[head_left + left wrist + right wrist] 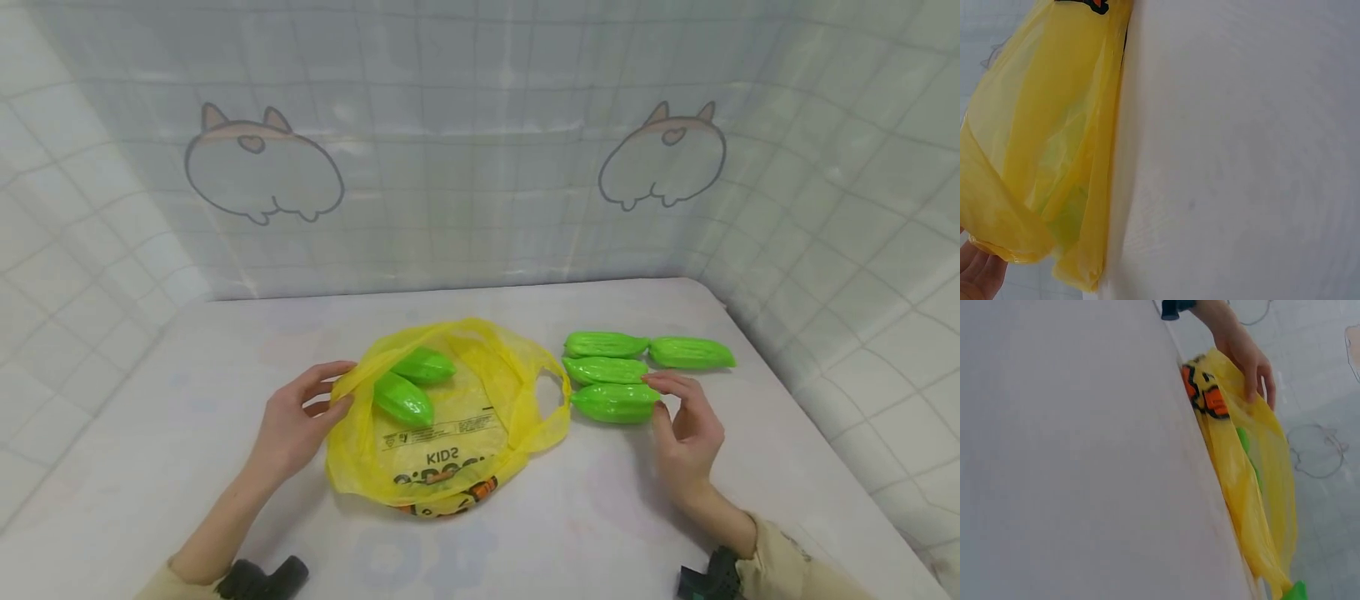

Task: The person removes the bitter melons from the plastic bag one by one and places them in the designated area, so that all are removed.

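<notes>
A pale backdrop (472,167) with a grid and two outlined animal drawings hangs behind and at both sides. Against it lies the white worktop (570,542), its far edge nearly level, its far right corner rounded, its right edge slanting outward toward the viewer. The surface runs on bare at the left and along the near side.

The yellow plastic bag (468,417) sits about mid-worktop, well in from the side edges, its mouth wide and facing up. Its right handle loop reaches the left end of the nearest loose piece; whether the two touch, I cannot tell.

The left hand (296,429) has its grip on the bag's left rim, plastic between thumb and fingers, with a broad stretch of worktop to its left. The right hand (692,433) has a narrow grip, pinching the right end of the nearest green piece (615,403); worktop shows between this hand and the right edge.

Two more ribbed green pieces lie close behind that one, the middle piece (604,370) and the back piece (606,345). The outer piece (692,352) is beside them, nearest the right edge, a modest strip apart from it. Two bagged pieces (405,400) rest inside at the left, one partly behind the rim.
</notes>
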{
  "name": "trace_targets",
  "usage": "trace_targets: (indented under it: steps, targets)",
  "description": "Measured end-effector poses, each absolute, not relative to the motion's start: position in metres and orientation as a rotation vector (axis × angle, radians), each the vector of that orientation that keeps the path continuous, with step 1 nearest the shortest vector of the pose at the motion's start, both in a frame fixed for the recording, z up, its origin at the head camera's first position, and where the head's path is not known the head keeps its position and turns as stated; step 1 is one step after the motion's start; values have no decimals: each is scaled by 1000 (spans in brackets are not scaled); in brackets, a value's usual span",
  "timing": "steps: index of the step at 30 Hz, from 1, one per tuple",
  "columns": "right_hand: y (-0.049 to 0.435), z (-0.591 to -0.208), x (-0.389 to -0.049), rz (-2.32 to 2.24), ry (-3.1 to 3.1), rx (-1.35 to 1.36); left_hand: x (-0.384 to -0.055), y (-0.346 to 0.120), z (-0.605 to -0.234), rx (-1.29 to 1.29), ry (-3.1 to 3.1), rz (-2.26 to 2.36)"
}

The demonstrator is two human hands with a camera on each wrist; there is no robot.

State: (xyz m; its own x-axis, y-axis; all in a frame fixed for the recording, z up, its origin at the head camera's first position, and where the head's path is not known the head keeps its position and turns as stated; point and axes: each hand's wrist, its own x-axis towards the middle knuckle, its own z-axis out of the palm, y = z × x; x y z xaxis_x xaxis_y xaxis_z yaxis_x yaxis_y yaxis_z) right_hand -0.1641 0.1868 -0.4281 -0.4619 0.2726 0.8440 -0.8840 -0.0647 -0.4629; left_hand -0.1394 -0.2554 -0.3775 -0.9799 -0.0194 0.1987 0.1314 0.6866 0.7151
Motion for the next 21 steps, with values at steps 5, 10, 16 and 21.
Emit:
trace_targets:
  steps: [5,10,16,21]
  targets:
    - [170,-432,-159,1673,-1403,778,-139,-256,-377,-87,-2713,-1178]
    - [148,-432,-157,1676,-1586,800,-139,-257,-378,-103,-2701,-1173]
    - [119,-435,-158,1663,-1858,800,-139,-257,-378,-115,-2698,-1190]
    - [101,-435,-161,1588,-2111,691,-139,-256,-378,-119,-2689,-1184]
